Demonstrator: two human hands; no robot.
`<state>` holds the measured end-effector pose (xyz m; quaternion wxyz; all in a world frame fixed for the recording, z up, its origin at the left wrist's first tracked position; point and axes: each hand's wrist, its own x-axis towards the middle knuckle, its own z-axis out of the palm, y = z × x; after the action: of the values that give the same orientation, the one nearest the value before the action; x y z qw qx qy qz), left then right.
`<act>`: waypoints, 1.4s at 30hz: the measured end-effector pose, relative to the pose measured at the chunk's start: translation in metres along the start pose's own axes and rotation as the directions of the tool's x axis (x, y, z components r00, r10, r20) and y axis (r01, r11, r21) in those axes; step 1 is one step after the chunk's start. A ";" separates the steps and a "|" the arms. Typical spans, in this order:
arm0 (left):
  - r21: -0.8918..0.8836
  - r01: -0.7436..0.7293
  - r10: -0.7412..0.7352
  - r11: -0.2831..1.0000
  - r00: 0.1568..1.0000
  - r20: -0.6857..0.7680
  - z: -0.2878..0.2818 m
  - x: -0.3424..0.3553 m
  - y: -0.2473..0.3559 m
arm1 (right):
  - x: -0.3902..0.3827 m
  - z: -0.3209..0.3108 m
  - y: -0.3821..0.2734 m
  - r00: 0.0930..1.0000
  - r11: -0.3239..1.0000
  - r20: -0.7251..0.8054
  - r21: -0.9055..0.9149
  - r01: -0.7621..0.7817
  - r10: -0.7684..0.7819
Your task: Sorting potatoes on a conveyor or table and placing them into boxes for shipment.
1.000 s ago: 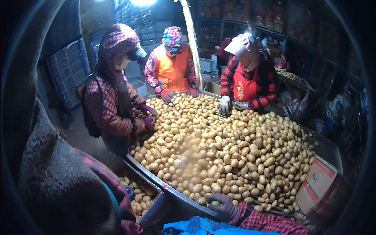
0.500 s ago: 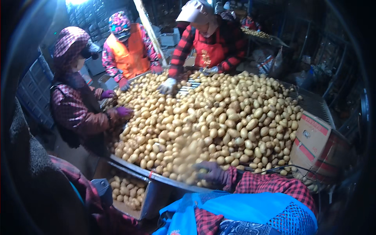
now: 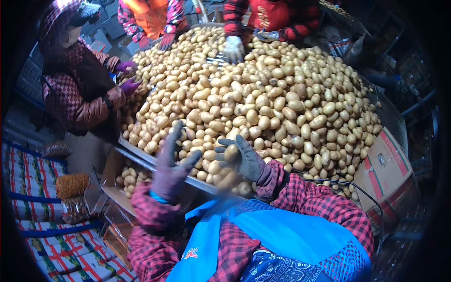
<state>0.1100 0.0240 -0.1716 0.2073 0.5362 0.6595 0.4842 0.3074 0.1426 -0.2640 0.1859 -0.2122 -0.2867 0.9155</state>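
In a dark glove, my left hand point(image 3: 171, 169) is raised over the near rim point(image 3: 141, 160) of a metal sorting table, its fingers spread with nothing visible in them. My right hand point(image 3: 246, 162), also gloved, is turned partly palm up to the right of it, fingers curled round a potato point(image 3: 230, 152). A large heap of potatoes point(image 3: 291, 98) covers the table. Below the left part of the rim, a cardboard box point(image 3: 112, 181) holds more potatoes point(image 3: 129, 178). A black cord point(image 3: 357, 188) runs beside my right sleeve.
Three co-workers point(image 3: 77, 89) point(image 3: 148, 14) point(image 3: 268, 14) stand round the far and left sides, gloved hands at the pile. A red-printed cardboard carton point(image 3: 380, 164) leans at the right end. Stacked printed boxes point(image 3: 70, 249) and netted bags point(image 3: 70, 187) sit at lower left.
The view has tilted down toward me. My left hand has come into view over the rim; my right hand has lifted from the pile with a potato. A co-worker's white glove has reached into the heap.
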 end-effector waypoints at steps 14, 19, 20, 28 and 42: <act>-0.970 0.171 -0.503 0.173 0.862 0.062 0.023 -0.143 -0.123 | 0.016 0.014 0.057 0.989 0.991 0.066 -0.009 -0.135 0.136; -0.993 -0.062 -0.734 0.098 0.669 -0.114 -0.013 -0.217 -0.157 | 0.006 -0.004 0.057 0.971 0.971 -0.039 -0.041 -0.235 0.234; -0.980 -0.135 -0.797 0.149 0.570 -0.200 -0.020 -0.222 -0.153 | 0.006 -0.004 0.059 0.969 0.969 -0.033 -0.036 -0.246 0.245; -0.904 -0.415 -0.901 0.099 0.349 -0.258 -0.086 -0.288 -0.158 | 0.027 0.018 0.081 0.927 0.926 0.051 -0.091 -0.366 0.371; -0.482 0.450 -0.488 0.752 -0.111 -0.866 -0.187 -0.524 -0.099 | 0.026 0.086 0.096 0.847 0.847 0.062 -0.114 -0.519 0.528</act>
<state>0.0897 -0.5253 -0.3023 -0.1171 -0.1959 0.7574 0.6117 0.2218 0.0426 -0.2656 -0.0942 -0.2486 -0.2685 0.9259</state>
